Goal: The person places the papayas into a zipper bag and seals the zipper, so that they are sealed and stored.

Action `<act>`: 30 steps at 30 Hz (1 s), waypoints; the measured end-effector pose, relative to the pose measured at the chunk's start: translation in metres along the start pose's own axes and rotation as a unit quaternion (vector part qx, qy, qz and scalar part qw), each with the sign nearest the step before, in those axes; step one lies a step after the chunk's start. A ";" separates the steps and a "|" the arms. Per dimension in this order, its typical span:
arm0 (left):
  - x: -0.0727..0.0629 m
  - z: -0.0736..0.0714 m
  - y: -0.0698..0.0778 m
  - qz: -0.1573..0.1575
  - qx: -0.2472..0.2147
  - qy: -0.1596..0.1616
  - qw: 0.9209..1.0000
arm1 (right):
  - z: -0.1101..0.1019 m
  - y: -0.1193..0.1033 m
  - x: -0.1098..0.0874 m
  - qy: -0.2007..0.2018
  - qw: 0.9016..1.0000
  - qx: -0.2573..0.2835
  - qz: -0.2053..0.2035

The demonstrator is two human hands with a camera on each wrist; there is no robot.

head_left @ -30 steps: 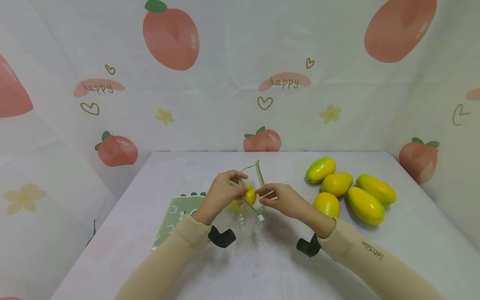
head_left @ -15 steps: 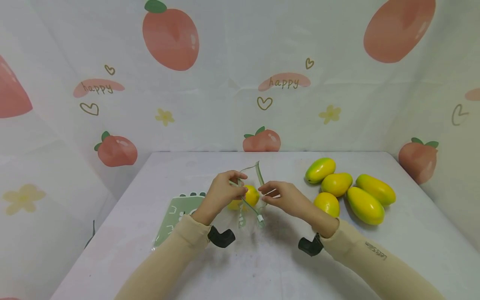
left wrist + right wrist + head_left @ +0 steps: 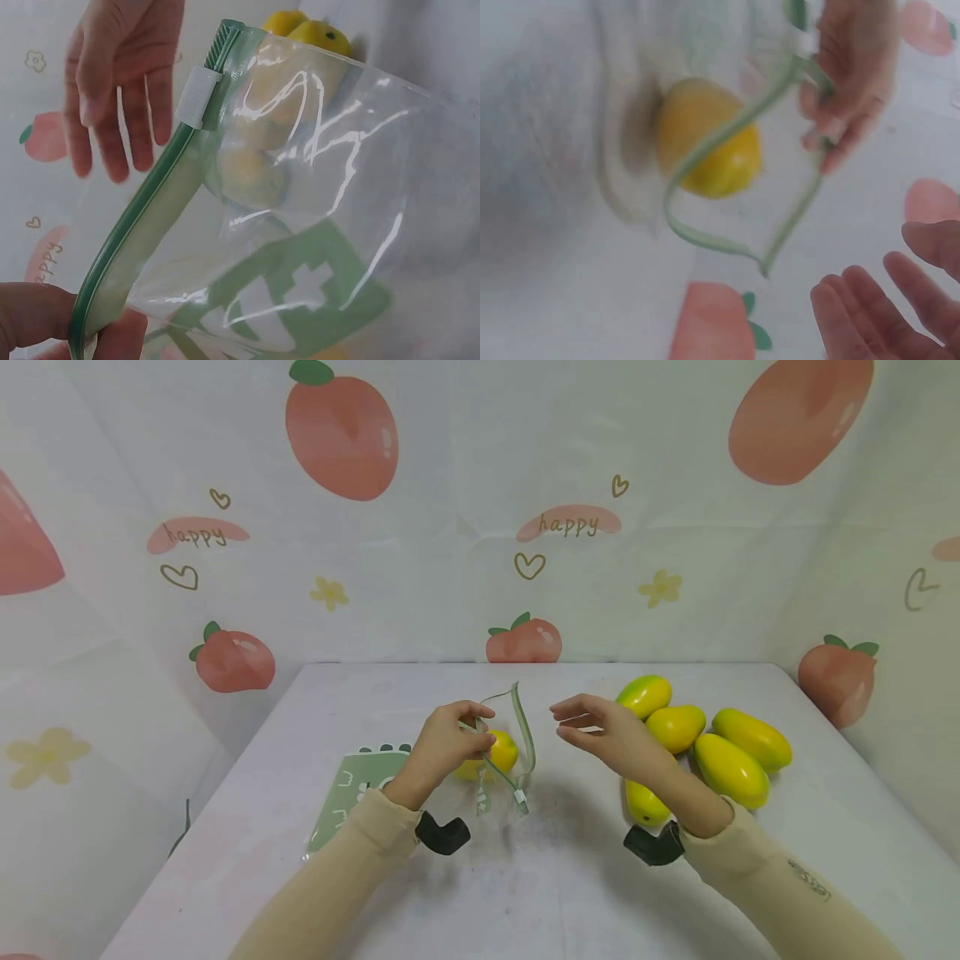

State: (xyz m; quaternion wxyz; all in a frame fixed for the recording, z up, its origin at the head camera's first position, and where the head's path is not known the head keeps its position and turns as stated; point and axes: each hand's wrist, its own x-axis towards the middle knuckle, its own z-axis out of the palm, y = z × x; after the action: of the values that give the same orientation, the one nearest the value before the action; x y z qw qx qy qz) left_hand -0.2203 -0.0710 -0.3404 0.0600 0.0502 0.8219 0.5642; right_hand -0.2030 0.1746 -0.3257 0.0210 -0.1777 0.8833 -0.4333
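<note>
My left hand (image 3: 450, 739) pinches the green zip rim of a clear plastic zipper bag (image 3: 322, 187), which stands with its mouth spread apart. A white slider (image 3: 198, 97) sits near one end of the zip. Through the open mouth, in the right wrist view, a yellow mango (image 3: 724, 165) appears inside the bag. My right hand (image 3: 611, 731) is in the air right of the bag, fingers extended and holding nothing. It is nearest to a group of yellow-green mangoes (image 3: 731, 770) and partly hides some of them.
A flat green-and-white pouch (image 3: 360, 785) with a scalloped top lies left of the bag, partly behind the left forearm. All this rests on a white table (image 3: 517, 893), with a fruit-printed curtain (image 3: 450, 527) behind it.
My right hand has left the bag's green rim and moved right toward the mangoes. The left hand has stayed on the rim, and the bag's mouth keeps its shape.
</note>
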 end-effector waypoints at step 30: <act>0.001 0.001 -0.006 0.006 -0.010 -0.003 1.000 | -0.049 0.069 -0.070 0.127 0.985 -0.092 0.069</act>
State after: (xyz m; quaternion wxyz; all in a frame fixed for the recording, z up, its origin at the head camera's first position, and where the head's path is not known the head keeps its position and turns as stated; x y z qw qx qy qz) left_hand -0.2208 -0.0720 -0.3467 0.0597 0.0565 0.8157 0.5727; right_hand -0.1672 0.2740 -0.3565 -0.0783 -0.0613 0.9250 -0.3666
